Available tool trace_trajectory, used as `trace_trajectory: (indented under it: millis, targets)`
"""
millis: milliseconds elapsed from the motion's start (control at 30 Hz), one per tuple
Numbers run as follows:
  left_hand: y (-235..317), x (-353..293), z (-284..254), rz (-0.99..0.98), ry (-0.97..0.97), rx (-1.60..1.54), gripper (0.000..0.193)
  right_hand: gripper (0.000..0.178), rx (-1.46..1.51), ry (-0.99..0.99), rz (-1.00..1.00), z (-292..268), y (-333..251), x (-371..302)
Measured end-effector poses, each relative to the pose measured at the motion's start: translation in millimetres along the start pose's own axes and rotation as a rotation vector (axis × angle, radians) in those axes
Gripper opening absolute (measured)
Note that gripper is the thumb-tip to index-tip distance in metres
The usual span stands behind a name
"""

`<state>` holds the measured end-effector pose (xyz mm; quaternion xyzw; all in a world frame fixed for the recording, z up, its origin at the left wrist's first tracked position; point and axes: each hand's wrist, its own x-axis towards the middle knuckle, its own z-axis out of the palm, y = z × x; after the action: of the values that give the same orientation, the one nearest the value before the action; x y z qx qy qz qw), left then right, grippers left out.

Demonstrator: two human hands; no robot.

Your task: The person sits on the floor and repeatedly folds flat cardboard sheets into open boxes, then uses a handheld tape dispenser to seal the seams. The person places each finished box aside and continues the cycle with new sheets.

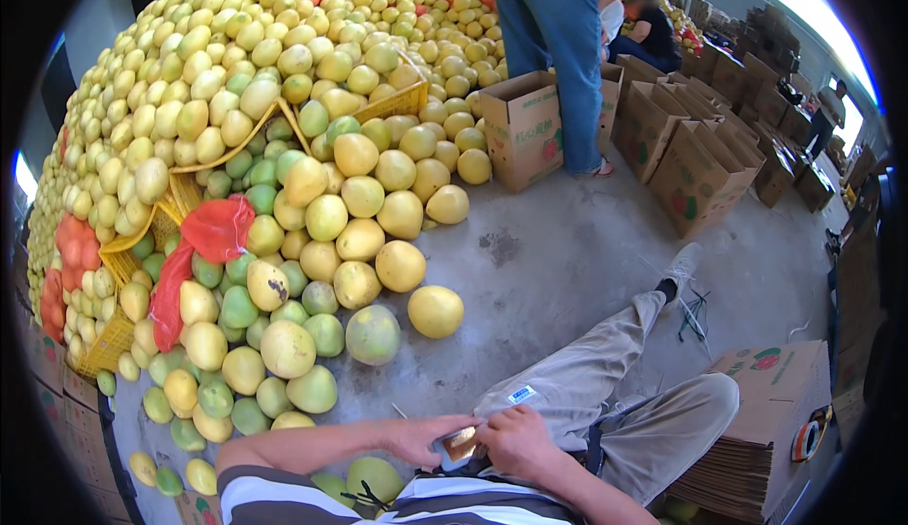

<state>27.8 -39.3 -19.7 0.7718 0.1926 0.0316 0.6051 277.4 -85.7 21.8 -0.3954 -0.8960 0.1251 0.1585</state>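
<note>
Over my lap, my left hand (421, 438) and my right hand (518, 440) meet at a small shiny golden packet with a pale blue-white part (460, 444). The fingers of my left hand reach along its upper side. My right hand is curled with its fingertips at the packet's right edge. What kind of packet it is, I cannot make out. A blue-and-white label (520, 394) lies on my grey trouser leg just beyond the hands. Green-yellow pomelos (374, 480) sit close below my left forearm.
A large heap of yellow and green pomelos (312, 350) spreads left, with yellow crates (397, 99) and red net bags (218, 230) in it. Flattened cartons (757, 430) and a tape roll (806, 440) are right. A person in jeans (553, 43) stands by an open carton (522, 132).
</note>
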Motion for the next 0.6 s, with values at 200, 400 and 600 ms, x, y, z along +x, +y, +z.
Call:
trace_trajectory:
  millis: [200,400,600]
  targets:
    - [3.6,-17.0,-8.7,-0.108,-0.113,-0.094,0.101,0.007,-0.025,0.008,-0.018,7.4,-3.4,12.9]
    - [-8.9,16.2,0.7,-0.001,0.201,-0.001,0.070,0.004,-0.050,0.036,-0.091,12.7,-2.8,19.3]
    - [-50.7,91.8,26.4,0.296,0.608,0.252,0.031,0.003,-0.100,-0.010,-0.086,5.7,3.7,18.9]
